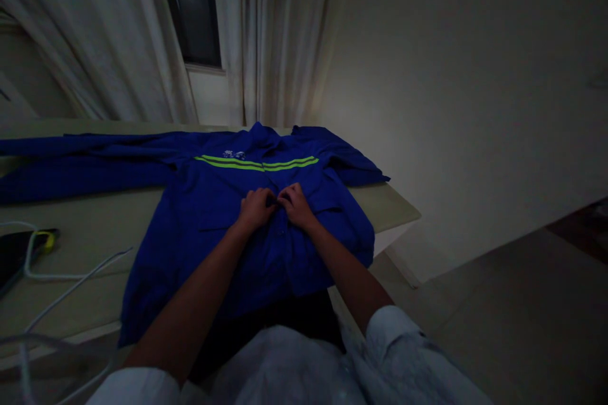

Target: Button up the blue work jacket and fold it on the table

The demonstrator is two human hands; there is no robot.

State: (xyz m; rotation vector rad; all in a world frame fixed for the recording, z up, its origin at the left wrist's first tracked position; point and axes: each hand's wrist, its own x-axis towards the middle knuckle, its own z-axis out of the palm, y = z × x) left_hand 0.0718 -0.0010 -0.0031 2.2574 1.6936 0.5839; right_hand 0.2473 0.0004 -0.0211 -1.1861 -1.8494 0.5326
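Note:
A blue work jacket (pixel 204 202) with yellow-green stripes across the chest lies spread front-up, its collar at the far side and its lower edge hanging over the near edge. My left hand (pixel 258 207) and my right hand (pixel 295 204) meet at its front opening, below the stripes. Both hands have their fingers pinched on the jacket's front edges. Whether a button sits between the fingertips is too dark and small to tell. The sleeves stretch out to the left and right.
The jacket rests on a pale table (pixel 95 215), whose corner juts out at right. A white cable (pixel 71 288) and a dark object (pixel 21 253) with a yellow part lie at left. Curtains (pixel 280 31) and a wall (pixel 451 107) stand behind.

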